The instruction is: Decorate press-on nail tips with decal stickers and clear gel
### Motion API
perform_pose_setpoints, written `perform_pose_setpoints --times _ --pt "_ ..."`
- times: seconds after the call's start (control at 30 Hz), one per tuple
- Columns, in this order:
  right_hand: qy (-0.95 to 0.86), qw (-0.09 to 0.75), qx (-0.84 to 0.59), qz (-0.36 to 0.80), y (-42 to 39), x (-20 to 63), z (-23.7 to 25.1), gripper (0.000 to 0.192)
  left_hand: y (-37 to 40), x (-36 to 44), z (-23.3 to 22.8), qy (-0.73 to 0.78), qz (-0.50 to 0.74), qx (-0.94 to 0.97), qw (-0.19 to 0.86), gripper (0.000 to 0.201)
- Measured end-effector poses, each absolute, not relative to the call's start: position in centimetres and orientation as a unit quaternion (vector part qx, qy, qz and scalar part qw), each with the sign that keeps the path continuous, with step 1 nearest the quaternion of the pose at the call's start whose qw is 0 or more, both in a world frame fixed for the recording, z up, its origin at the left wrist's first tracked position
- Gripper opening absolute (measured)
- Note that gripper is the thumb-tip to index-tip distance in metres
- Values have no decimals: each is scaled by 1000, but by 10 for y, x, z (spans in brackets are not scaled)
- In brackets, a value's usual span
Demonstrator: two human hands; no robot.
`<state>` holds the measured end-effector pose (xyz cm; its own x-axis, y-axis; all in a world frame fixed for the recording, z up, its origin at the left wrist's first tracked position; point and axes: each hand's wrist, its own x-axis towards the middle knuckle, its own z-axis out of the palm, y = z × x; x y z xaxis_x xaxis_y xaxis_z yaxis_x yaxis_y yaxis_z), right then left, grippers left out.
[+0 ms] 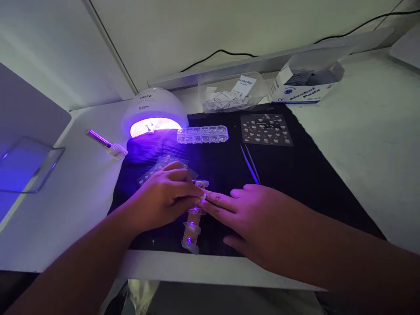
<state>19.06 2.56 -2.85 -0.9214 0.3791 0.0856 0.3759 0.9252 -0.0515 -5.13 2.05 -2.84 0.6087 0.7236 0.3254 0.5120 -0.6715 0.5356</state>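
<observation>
My left hand [164, 199] and my right hand [256, 218] meet fingertip to fingertip over a clear strip of false nail tips [192, 229] lying on a black mat [295, 175]. The left fingers pinch at the strip's upper part, next to a small nail tip. My right hand lies flat on the mat with fingers extended, touching the same spot. Whether either hand holds a single nail tip I cannot tell. Clear sticker sheets [157, 168] lie under and behind my left hand.
A white UV nail lamp [154, 113] glows purple at the mat's back left. Near it lie a brush [106, 143], a clear rhinestone box [202, 134], tweezers [251, 164], a sticker sheet [265, 129], a tub of alcohol pads [229, 94] and an alcohol pad box [302, 89].
</observation>
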Motion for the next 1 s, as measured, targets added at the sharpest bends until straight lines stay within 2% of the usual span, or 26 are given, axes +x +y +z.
perform_pose_setpoints --times 0.57,0.83,1.0 --pt "-978 41 -204 -31 18 187 -33 59 24 -66 -23 367 247 876 191 10" --pt "-980 82 -158 93 26 198 -19 38 8 -57 -1 350 265 877 196 12" --pt "-982 55 -143 106 24 194 -27 48 2 -48 -6 352 202 896 182 12"
